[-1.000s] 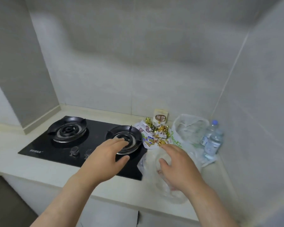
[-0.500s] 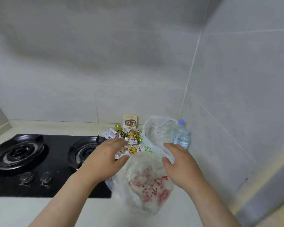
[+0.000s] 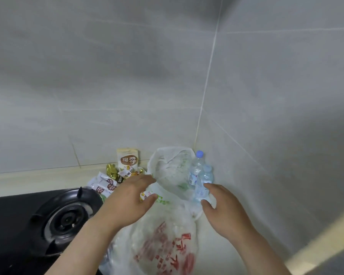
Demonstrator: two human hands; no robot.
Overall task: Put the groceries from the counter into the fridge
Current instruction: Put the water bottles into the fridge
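Compared with half a second ago, both hands are advancing past the red-printed plastic bag (image 3: pixel 163 245) toward the corner. The left hand (image 3: pixel 131 197) and right hand (image 3: pixel 224 211) are spread, gripping nothing. The right fingers (image 3: pixel 211 187) are closing in on the front water bottle (image 3: pixel 201 190). All groceries are still sitting on the surface (image 3: pixel 38 179), so loading is only beginning. The red-printed bag is holding pale contents; the white bag (image 3: pixel 171 171) contents are unreadable.

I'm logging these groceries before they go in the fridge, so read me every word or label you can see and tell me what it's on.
"椰蓉": on the cream pouch against the wall.
Red print on the front plastic bag: crumpled, unreadable.
Label on the water bottle, white snack wrappers, green print on the rear bag: too blurred.
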